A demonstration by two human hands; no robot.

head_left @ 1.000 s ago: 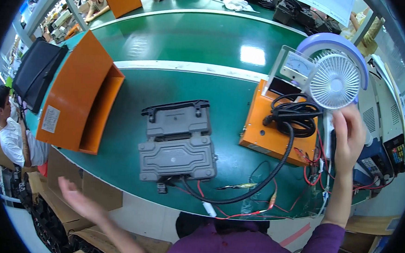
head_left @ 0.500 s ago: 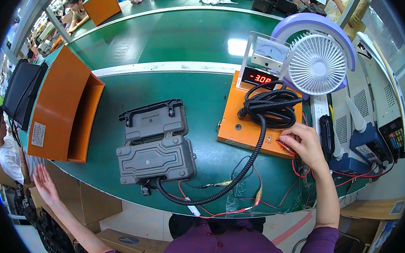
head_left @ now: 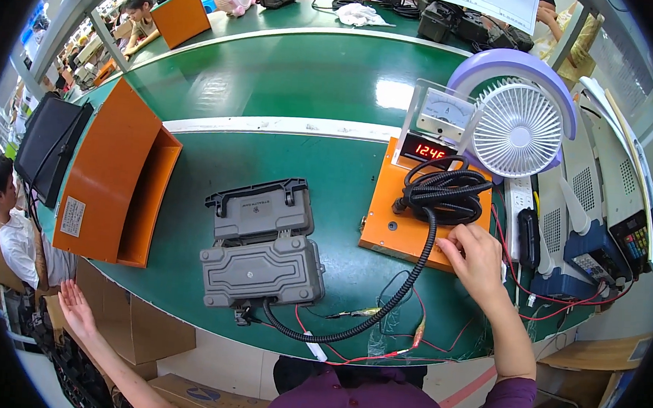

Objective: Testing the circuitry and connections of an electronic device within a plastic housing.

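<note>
My right hand (head_left: 474,264) is at the front right corner of an orange test box (head_left: 384,234). Its fingers are pinched at the box top, and whatever they hold is hidden beneath them. A coiled black corrugated cable (head_left: 454,195) lies on the box, below a lit red digital display (head_left: 428,150). That cable runs to a grey plastic case (head_left: 262,271), which lies opened out with its handled lid (head_left: 263,207) on the far side. Beyond the table's left edge, my left hand (head_left: 77,310) is open and touches nothing.
A purple-and-white fan (head_left: 519,130) stands behind the box beside an analog meter (head_left: 444,110). Power supplies (head_left: 593,250) line the right side. Red wires and a yellow clip (head_left: 418,333) lie along the front edge. An orange open-fronted housing (head_left: 107,183) stands left; people sit beyond.
The display reading has changed. My right hand has shifted on the box corner, and the red lead seen at its fingers is now hidden. The whole view has moved slightly.
</note>
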